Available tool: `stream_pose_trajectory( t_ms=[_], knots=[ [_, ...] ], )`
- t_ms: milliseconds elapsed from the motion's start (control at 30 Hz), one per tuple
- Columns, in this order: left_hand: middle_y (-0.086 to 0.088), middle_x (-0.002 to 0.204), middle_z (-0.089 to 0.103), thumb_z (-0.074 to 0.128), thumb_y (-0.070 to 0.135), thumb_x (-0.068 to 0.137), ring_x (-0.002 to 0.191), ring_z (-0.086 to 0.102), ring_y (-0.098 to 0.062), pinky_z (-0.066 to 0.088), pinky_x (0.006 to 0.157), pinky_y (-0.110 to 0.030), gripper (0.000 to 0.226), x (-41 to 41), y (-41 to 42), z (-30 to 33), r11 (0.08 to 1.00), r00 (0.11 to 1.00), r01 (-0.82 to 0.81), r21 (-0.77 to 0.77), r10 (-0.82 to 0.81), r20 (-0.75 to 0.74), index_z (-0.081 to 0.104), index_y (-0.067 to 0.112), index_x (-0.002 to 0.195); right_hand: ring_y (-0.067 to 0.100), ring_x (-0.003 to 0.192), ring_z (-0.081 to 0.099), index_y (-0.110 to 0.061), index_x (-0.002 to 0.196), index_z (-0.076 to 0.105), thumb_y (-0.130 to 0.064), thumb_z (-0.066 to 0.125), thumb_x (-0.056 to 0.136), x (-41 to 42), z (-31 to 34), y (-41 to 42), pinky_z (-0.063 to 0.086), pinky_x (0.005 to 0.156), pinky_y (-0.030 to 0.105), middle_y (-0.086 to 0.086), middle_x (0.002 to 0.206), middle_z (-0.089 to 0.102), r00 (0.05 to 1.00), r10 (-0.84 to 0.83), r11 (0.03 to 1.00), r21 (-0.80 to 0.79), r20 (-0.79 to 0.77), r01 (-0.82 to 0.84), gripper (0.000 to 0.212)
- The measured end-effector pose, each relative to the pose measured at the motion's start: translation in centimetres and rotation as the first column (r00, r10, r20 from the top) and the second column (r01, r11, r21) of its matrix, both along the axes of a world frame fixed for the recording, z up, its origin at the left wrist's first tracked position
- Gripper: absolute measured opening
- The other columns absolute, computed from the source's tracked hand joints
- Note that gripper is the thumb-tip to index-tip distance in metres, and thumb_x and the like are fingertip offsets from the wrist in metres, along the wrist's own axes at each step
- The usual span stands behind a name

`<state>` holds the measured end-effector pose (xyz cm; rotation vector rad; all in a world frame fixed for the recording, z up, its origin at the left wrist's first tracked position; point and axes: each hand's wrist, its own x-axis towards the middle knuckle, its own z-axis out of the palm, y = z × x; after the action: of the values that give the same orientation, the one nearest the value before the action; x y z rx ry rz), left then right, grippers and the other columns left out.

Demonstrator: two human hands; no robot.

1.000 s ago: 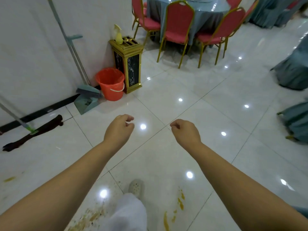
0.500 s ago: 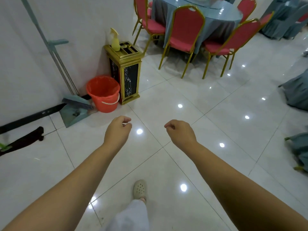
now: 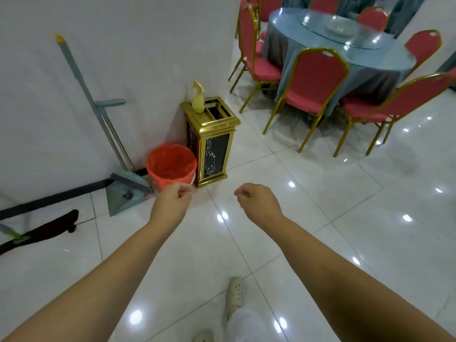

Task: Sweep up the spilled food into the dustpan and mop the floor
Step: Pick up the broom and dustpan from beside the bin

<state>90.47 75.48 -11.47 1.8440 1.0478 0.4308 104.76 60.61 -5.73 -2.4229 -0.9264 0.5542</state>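
- Left hand: centre of frame, arm stretched forward, fingers loosely curled toward the palm, nothing held.
- Right hand: just right of centre, arm stretched forward, fingers loosely curled, nothing held.
- Dustpan: grey-green, on the floor at left of centre, against the wall base, just left of the bucket; long handle leaning up the wall toward the upper left.
- Mop: dark head flat on the floor at the left edge, green fitting at its near end; well left of the hands.
- Bucket: orange-red, lined with a thin bag, between dustpan and bin, partly behind the left hand.
- Bin: gold-trimmed, dark marbled panels, upright at the wall corner, centre frame.
- Spray bottle: yellow, upright on the bin's top, at its rear left.
- Round table: blue cloth, glass turntable, upper right.
- Chairs: red seats, gold frames, ringed round the table.
- Floor: glossy white tiles, ceiling-light reflections; pale perforated clogs at bottom centre.
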Motion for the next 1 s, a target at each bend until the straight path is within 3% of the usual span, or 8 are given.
stream_pose_trajectory(
  t_ms=[133, 367, 467, 633, 833, 867, 933, 1000],
  knots=[
    [0.008, 0.1, 0.063, 0.055, 0.021, 0.088, 0.093, 0.058, -0.011, 0.046, 0.075, -0.027, 0.015, 2.4, 4.5, 0.0, 0.993, 0.993, -0.119, 0.007, 0.119, -0.005, 0.062, 0.029, 0.099, 0.02, 0.088, 0.064, -0.016, 0.103, 0.07, -0.019, 0.048, 0.093, 3.4, -0.4, 6.1, 0.055, 0.08, 0.038, 0.002, 0.093, 0.068, 0.995, 0.098, 0.995, -0.006, -0.007, -0.098, 0.025],
    [0.002, 0.105, 0.067, 0.057, 0.015, 0.088, 0.097, 0.062, -0.016, 0.051, 0.088, -0.036, 0.02, 8.0, 13.6, 0.4, 0.934, 0.936, -0.352, -0.054, 0.352, -0.016, 0.066, 0.018, 0.104, 0.013, 0.08, 0.062, -0.021, 0.099, 0.071, -0.021, 0.05, 0.093, 11.0, -1.7, 18.5, 0.052, 0.069, 0.027, -0.009, 0.082, 0.064, 0.952, 0.305, 0.952, 0.01, -0.018, -0.304, 0.022],
    [0.006, 0.101, 0.063, 0.057, 0.015, 0.088, 0.093, 0.057, -0.011, 0.042, 0.08, -0.025, 0.021, 10.2, 17.3, 0.5, 0.892, 0.895, -0.446, -0.067, 0.446, -0.024, 0.066, 0.018, 0.107, 0.008, 0.079, 0.058, -0.021, 0.104, 0.071, -0.022, 0.05, 0.093, 14.0, -1.5, 24.0, 0.048, 0.068, 0.022, -0.013, 0.083, 0.06, 0.921, 0.387, 0.922, 0.025, -0.032, -0.387, 0.023],
    [0.006, 0.09, 0.061, 0.057, 0.011, 0.088, 0.083, 0.059, -0.013, 0.044, 0.072, -0.024, 0.017, 12.1, 22.3, 0.2, 0.802, 0.809, -0.577, -0.154, 0.587, 0.025, 0.063, 0.018, 0.102, 0.013, 0.087, 0.064, -0.023, 0.106, 0.07, -0.022, 0.05, 0.094, 16.7, -1.7, 32.7, 0.055, 0.079, 0.032, -0.006, 0.1, 0.069, 0.87, 0.49, 0.872, 0.01, -0.059, -0.49, 0.024],
    [0.005, 0.095, 0.06, 0.055, 0.012, 0.091, 0.073, 0.057, -0.003, 0.044, 0.04, -0.008, 0.018, 11.9, 30.0, -1.0, 0.684, 0.692, -0.686, -0.247, 0.719, 0.065, 0.059, 0.022, 0.106, 0.02, 0.093, 0.066, -0.014, 0.102, 0.072, -0.016, 0.053, 0.093, 16.9, -1.8, 42.6, 0.053, 0.085, 0.037, 0.002, 0.099, 0.071, 0.786, 0.614, 0.789, 0.041, -0.077, -0.612, 0.022],
    [0.007, 0.094, 0.059, 0.055, 0.014, 0.091, 0.074, 0.058, -0.005, 0.046, 0.043, -0.009, 0.017, 12.0, 31.5, -1.2, 0.675, 0.684, -0.692, -0.258, 0.727, 0.068, 0.057, 0.025, 0.103, 0.022, 0.093, 0.066, -0.012, 0.101, 0.072, -0.016, 0.053, 0.092, 16.8, -1.9, 44.4, 0.053, 0.084, 0.037, 0.004, 0.098, 0.072, 0.774, 0.629, 0.777, 0.035, -0.067, -0.629, 0.022],
    [0.004, 0.098, 0.06, 0.055, 0.019, 0.09, 0.085, 0.061, -0.014, 0.055, 0.067, -0.023, 0.015, 12.2, 35.0, -1.9, 0.666, 0.677, -0.69, -0.282, 0.732, 0.073, 0.056, 0.029, 0.102, 0.027, 0.09, 0.066, -0.004, 0.098, 0.07, -0.017, 0.052, 0.092, 16.7, -2.0, 48.1, 0.052, 0.08, 0.04, 0.011, 0.093, 0.071, 0.756, 0.655, 0.756, 0.013, -0.026, -0.654, 0.023],
    [-0.005, 0.1, 0.063, 0.055, 0.017, 0.089, 0.089, 0.061, -0.021, 0.052, 0.082, -0.035, 0.017, 12.8, 38.5, -2.4, 0.635, 0.651, -0.687, -0.354, 0.754, 0.089, 0.058, 0.023, 0.105, 0.029, 0.087, 0.065, -0.002, 0.096, 0.069, -0.016, 0.052, 0.091, 16.6, -2.0, 52.1, 0.051, 0.077, 0.04, 0.012, 0.089, 0.071, 0.753, 0.658, 0.753, 0.003, -0.004, -0.658, 0.024]
  ],
)
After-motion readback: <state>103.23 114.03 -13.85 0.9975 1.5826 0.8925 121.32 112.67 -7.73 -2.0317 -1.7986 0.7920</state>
